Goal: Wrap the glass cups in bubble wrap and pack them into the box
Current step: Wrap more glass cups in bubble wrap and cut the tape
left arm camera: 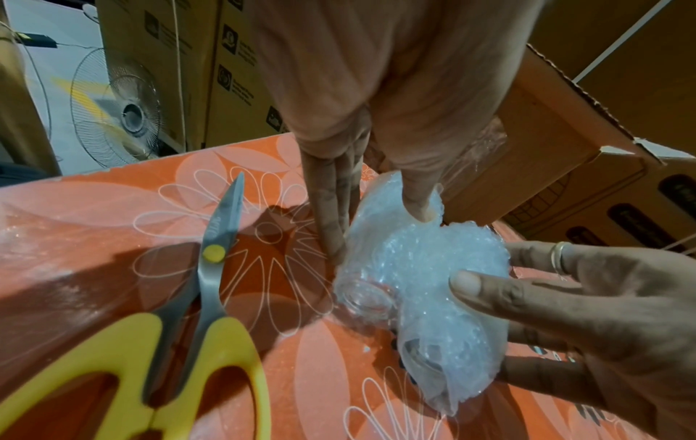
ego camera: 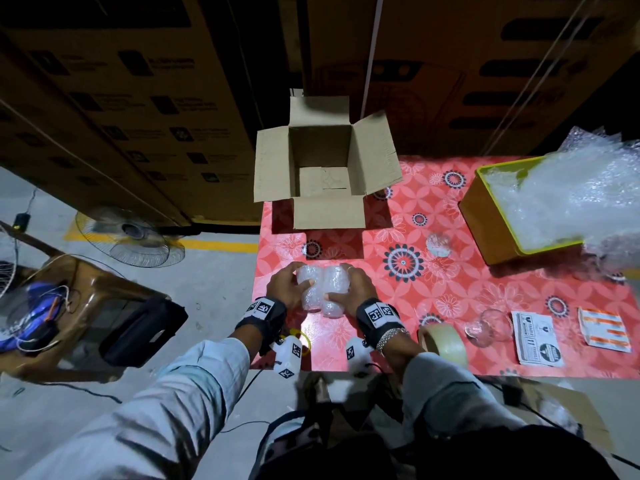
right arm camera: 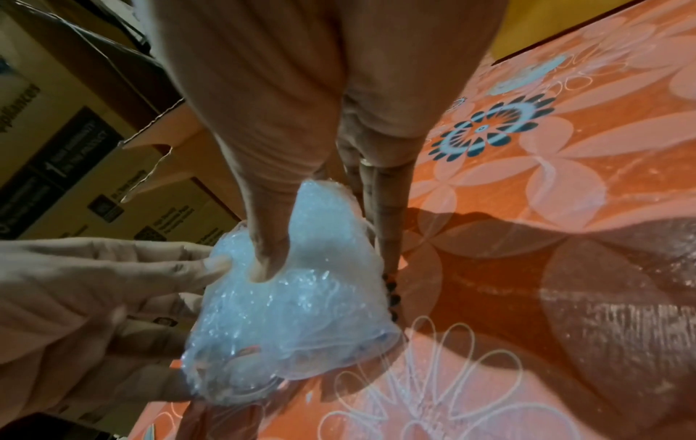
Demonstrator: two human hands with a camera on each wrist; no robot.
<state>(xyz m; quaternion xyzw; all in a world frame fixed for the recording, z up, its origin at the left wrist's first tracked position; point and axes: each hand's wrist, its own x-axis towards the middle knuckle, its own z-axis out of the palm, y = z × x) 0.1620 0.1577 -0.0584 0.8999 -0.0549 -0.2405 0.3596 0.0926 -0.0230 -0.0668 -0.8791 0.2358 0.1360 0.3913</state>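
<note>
Your left hand and right hand sit at the near edge of the table, on either side of a bubble-wrapped bundle. Left thumb presses into the top of the wrap; the left fingers run straight down its outer side to the tablecloth. Right thumb digs into the wrap from above, and the right fingers curve round the opposite side. Both hands are clamped on the bundle, which rests on the cloth. Through the wrap, the left wrist view shows the round rim of a glass at the bundle's lower end; how many glasses are inside, you cannot tell.

Scissors with yellow handles lie closed on the cloth, just left of the bundle and near your left wrist.

Cardboard box stands beyond the bundle at the far edge of the table, all four flaps open; its floor shows only cardboard.

To your right: tape roll beside the right wrist, an unwrapped glass cup next to it, then two stacks of printed labels. Another small wrapped piece lies mid-table. Yellow-rimmed bin at the far right holds loose bubble wrap spilling over its edge.
</note>
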